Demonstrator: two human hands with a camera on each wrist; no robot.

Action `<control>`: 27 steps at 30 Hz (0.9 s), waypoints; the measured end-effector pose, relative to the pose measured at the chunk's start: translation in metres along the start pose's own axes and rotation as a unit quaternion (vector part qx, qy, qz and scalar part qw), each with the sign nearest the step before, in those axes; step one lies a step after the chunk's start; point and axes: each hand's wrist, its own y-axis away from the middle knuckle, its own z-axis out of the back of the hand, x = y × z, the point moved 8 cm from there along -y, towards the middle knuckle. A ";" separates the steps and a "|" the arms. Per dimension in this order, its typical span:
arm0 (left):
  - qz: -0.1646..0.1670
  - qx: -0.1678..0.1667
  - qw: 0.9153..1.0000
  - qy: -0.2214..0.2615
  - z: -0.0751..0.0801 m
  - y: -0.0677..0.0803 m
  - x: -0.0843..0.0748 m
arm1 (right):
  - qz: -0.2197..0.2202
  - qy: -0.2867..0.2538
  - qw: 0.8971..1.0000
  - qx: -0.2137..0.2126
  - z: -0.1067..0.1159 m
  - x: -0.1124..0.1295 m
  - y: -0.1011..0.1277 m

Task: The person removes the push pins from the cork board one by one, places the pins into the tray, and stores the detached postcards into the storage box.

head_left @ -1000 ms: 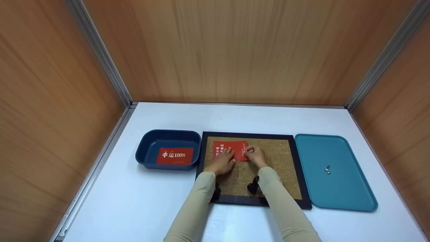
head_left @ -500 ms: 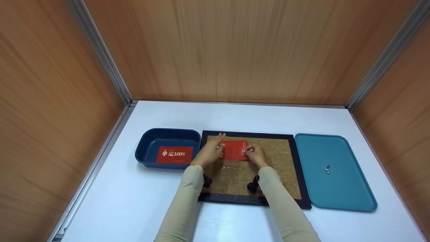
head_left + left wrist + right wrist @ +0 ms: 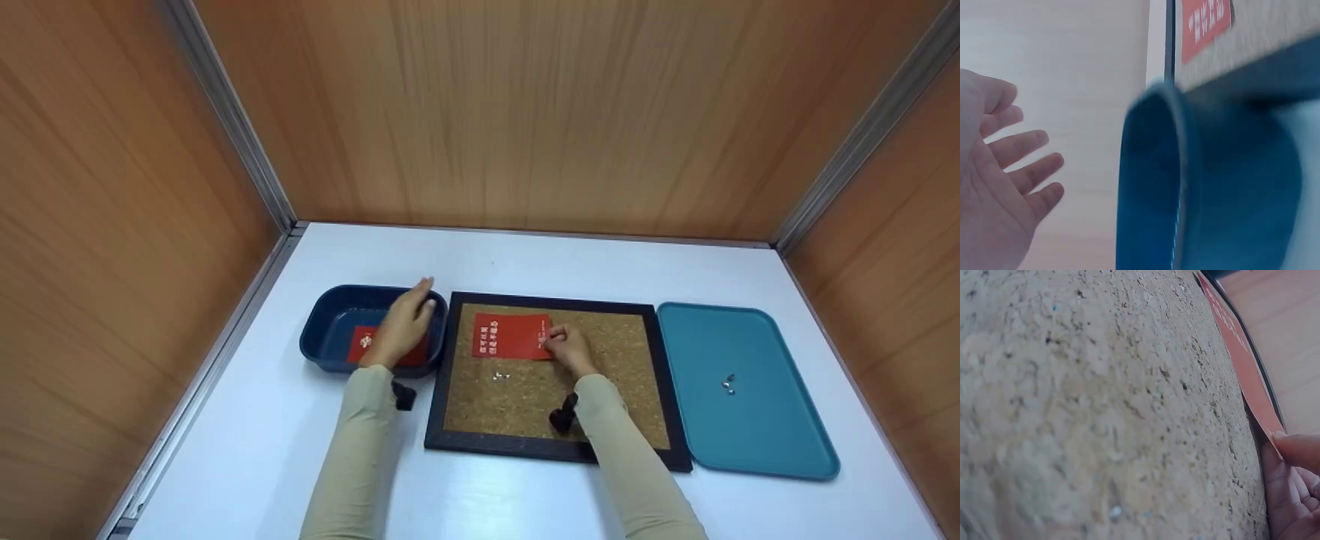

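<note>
Red card [image 3: 511,336] lies on the cork board [image 3: 600,390], its right edge pinched by the right hand [image 3: 568,349], while the left hand [image 3: 405,327], fingers released, has left it for the dark blue bin [image 3: 322,330] on the white tabletop [image 3: 525,262] between wood-panelled walls.

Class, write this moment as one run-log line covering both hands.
left hand: open, over blue bin | right hand: pinches red card on cork board | teal tray: two pins
</note>
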 end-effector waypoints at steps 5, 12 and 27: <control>0.023 -0.012 1.000 0.011 0.023 0.008 0.022 | -0.006 -0.016 1.000 -0.002 0.002 -0.004 -0.001; 0.056 -0.039 0.998 0.011 0.056 0.022 0.058 | 0.000 -0.024 1.000 -0.001 0.003 -0.003 0.001; 0.139 -0.165 0.976 0.039 0.104 0.061 0.136 | -0.001 -0.042 0.999 -0.007 0.000 -0.005 0.004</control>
